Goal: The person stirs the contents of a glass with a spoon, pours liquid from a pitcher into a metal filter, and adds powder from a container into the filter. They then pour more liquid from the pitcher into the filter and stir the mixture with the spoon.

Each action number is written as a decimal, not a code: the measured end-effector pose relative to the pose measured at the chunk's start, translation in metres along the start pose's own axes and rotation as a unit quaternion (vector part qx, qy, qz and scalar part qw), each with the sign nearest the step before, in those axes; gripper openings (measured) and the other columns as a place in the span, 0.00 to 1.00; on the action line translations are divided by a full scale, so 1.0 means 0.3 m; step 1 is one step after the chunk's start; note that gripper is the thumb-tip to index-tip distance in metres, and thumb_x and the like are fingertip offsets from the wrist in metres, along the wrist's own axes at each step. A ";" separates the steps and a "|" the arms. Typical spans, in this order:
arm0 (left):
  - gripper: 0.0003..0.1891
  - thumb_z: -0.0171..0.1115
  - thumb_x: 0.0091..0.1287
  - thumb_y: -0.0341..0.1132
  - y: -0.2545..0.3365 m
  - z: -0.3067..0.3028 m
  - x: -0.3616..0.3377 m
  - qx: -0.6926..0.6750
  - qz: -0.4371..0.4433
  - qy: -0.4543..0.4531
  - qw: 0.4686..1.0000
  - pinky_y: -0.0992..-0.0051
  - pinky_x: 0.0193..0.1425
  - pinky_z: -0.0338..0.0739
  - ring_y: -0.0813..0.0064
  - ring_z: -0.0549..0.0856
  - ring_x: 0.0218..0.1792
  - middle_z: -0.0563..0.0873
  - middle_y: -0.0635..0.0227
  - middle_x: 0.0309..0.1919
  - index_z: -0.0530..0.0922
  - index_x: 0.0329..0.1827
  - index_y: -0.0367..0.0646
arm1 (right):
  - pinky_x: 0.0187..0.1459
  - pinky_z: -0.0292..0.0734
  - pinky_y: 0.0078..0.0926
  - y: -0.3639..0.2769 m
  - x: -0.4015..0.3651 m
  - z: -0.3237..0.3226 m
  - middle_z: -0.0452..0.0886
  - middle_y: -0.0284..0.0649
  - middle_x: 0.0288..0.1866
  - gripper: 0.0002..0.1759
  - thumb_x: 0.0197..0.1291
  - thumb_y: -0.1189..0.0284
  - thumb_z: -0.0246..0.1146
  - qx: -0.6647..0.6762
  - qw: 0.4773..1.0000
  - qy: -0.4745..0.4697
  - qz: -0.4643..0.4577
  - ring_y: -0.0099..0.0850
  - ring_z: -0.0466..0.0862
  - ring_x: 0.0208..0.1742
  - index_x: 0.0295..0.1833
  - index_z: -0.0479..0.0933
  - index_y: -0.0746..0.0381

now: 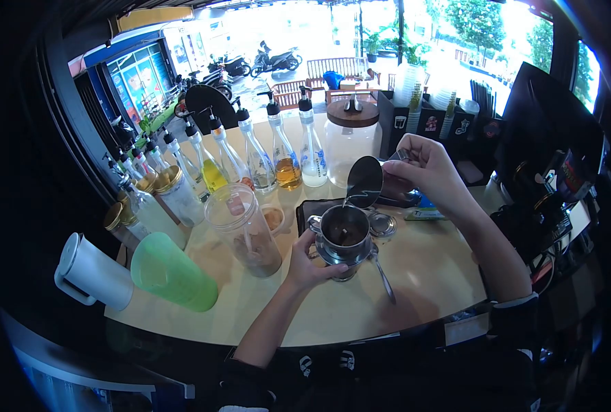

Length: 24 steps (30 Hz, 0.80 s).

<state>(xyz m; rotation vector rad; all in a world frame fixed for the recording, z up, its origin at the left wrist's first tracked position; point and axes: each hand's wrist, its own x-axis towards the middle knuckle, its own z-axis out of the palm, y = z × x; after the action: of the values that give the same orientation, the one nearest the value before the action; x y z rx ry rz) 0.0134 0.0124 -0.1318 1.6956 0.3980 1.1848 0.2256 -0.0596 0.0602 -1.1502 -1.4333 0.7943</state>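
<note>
My left hand [311, 264] steadies a metal drip coffee filter [344, 230] with its fingers and thumb at the side and base. Dark coffee or grounds fill the filter's bottom, and it seems to sit on a small glass mostly hidden beneath. Above it, my right hand [425, 167] grips the handle of a dark pitcher [365, 182], tilted with its round mouth facing me. A thin stream of liquid shows between its lip and the filter. Beside the filter lie a round metal lid [383, 224] and a spoon [383, 277].
Several pump-top syrup bottles [288, 165] line the back left. A clear tumbler [245, 233] with brown contents, a green pitcher [175, 271] and a white jug [96, 275] stand left. Behind are a wooden-lidded jar [350, 137] and a dark cup organizer [429, 127].
</note>
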 end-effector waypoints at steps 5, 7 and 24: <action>0.43 0.82 0.38 0.49 -0.015 -0.004 0.000 0.007 0.006 0.000 1.000 0.69 0.58 0.74 0.71 0.82 0.51 0.84 0.65 0.48 0.75 0.57 0.38 | 0.28 0.68 0.08 0.001 -0.014 -0.012 0.73 0.24 0.24 0.14 0.59 0.78 0.66 0.001 1.000 0.024 0.012 0.07 0.70 0.27 0.29 0.66 0.59; 0.43 0.82 0.38 0.49 -0.016 -0.004 0.000 0.006 0.005 -0.001 1.000 0.69 0.58 0.74 0.71 0.82 0.51 0.84 0.65 0.48 0.75 0.57 0.38 | 0.28 0.67 0.08 0.001 -0.022 -0.019 0.73 0.24 0.24 0.14 0.59 0.78 0.66 -0.001 1.000 0.024 0.010 0.07 0.70 0.27 0.29 0.66 0.59; 0.41 0.81 0.39 0.47 0.007 -0.001 0.000 -0.011 -0.007 -0.009 1.000 0.70 0.61 0.73 0.72 0.82 0.52 0.84 0.65 0.49 0.75 0.58 0.39 | 0.29 0.67 0.14 0.121 -0.171 -0.113 0.75 0.29 0.27 0.10 0.60 0.79 0.62 0.078 0.996 0.046 0.024 0.14 0.71 0.26 0.31 0.68 0.60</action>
<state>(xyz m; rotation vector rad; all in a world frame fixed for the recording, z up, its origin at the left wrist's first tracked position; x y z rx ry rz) 0.0125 0.0117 -0.1301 1.6803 0.3846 1.1596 0.2641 -0.1010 0.0165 -1.0917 -1.2490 0.8594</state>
